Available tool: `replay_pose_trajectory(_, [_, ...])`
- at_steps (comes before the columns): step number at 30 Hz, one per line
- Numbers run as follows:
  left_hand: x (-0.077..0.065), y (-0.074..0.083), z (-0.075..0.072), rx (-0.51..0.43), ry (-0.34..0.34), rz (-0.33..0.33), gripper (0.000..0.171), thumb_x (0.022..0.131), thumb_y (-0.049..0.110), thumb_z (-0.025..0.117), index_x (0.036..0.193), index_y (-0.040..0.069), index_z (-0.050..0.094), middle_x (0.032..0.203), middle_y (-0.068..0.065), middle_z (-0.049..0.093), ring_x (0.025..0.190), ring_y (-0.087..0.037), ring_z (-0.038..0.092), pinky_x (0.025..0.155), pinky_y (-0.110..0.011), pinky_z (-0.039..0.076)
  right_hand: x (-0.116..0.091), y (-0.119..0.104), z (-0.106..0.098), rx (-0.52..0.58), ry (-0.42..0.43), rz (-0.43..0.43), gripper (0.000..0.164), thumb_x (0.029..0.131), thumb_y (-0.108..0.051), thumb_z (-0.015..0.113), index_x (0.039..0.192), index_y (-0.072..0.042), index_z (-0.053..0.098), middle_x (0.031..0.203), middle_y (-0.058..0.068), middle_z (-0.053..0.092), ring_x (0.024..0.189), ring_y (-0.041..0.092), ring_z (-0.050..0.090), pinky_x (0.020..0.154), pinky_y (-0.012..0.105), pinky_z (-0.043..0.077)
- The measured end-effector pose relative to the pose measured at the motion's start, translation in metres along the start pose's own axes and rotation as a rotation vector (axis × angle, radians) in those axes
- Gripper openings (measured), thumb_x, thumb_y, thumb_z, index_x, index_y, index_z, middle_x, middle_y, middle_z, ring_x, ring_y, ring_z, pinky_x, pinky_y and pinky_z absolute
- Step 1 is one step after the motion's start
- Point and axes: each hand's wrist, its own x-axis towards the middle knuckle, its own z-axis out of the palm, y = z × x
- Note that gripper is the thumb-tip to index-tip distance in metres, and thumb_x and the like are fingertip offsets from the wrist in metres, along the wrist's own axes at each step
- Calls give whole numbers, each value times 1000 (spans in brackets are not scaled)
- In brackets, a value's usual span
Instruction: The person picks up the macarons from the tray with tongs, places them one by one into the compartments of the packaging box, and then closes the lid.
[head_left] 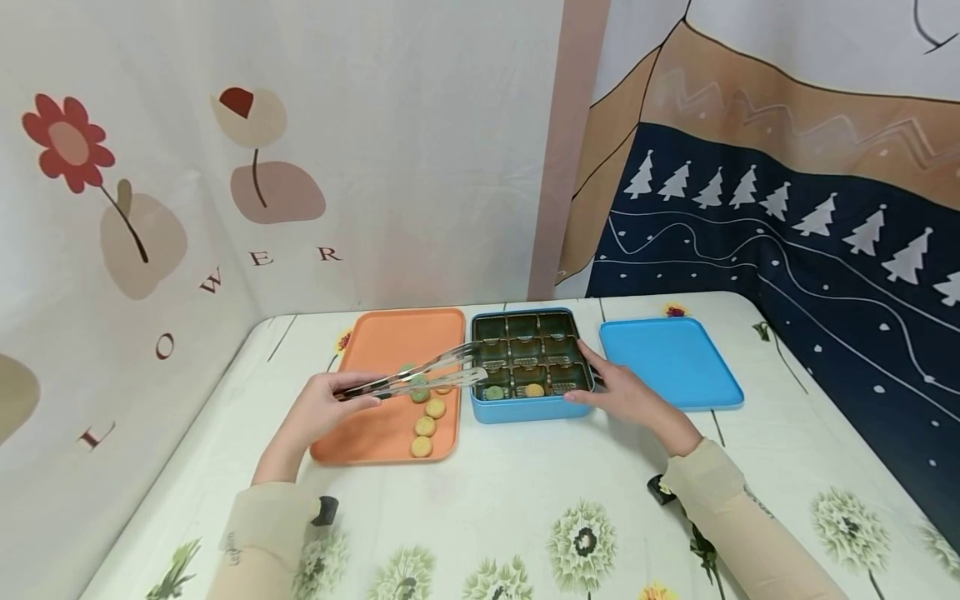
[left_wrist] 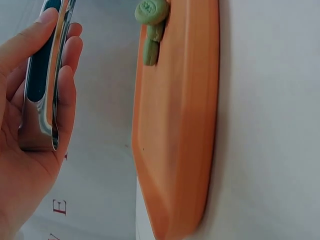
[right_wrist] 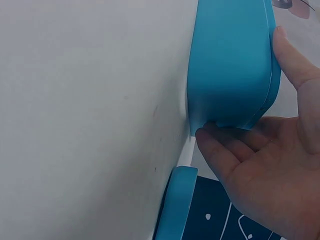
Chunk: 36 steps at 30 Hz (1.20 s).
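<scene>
My left hand [head_left: 330,406] holds metal tongs [left_wrist: 42,65] with dark grips, thumb on one arm and fingers around the other. The tongs' tips reach over the left rim of a blue box [head_left: 532,409], spread apart with nothing visible between them. Inside the box is a dark divided insert; its front row has a green cookie [head_left: 493,392] at left and a yellow cookie [head_left: 534,389] in the middle. My right hand [head_left: 626,392] grips the box's right front corner, thumb at the upper edge and fingers against the side [right_wrist: 230,65].
Left of the box lies an orange tray [head_left: 360,437], with yellow cookies [head_left: 425,426] in a line along its right side and green cookies [left_wrist: 152,12] behind them, partly hidden by the tongs. A flat blue lid-like tray [head_left: 675,362] is at right. Curtains hang behind the table.
</scene>
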Motion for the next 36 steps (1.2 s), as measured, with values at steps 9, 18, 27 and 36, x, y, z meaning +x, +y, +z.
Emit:
replay_pose_trajectory(9, [-9, -7, -8, 10, 2, -40, 39, 86, 20, 79, 121, 5, 72, 116, -18, 73, 84, -1, 64, 71, -21, 54, 0, 0, 0, 5, 3, 4, 101, 91, -57, 65, 162, -19, 4, 160, 29, 24, 135, 49, 45, 106, 63, 39])
replay_pose_trajectory(18, [-20, -13, -17, 48, 24, -65, 39, 87, 21, 78, 122, 5, 71, 116, -19, 72, 84, 3, 63, 69, -21, 53, 0, 1, -1, 9, 1, 3, 101, 91, -57, 65, 162, -20, 4, 161, 29, 22, 136, 49, 44, 106, 63, 39])
replay_pose_trajectory(27, [-30, -26, -23, 91, 38, -84, 41, 88, 23, 78, 123, 4, 70, 122, -21, 70, 89, 9, 62, 73, -20, 54, 1, 1, -1, 11, -7, 1, 101, 91, -57, 65, 162, -20, 3, 161, 29, 22, 135, 48, 46, 106, 63, 40])
replay_pose_trajectory(36, [-37, -30, -28, 105, 55, -118, 40, 89, 23, 77, 124, 5, 70, 116, -19, 72, 87, 7, 62, 71, -22, 54, 0, 1, 0, 7, -2, 7, 101, 91, -57, 64, 162, -20, 3, 160, 30, 24, 135, 49, 45, 105, 63, 40])
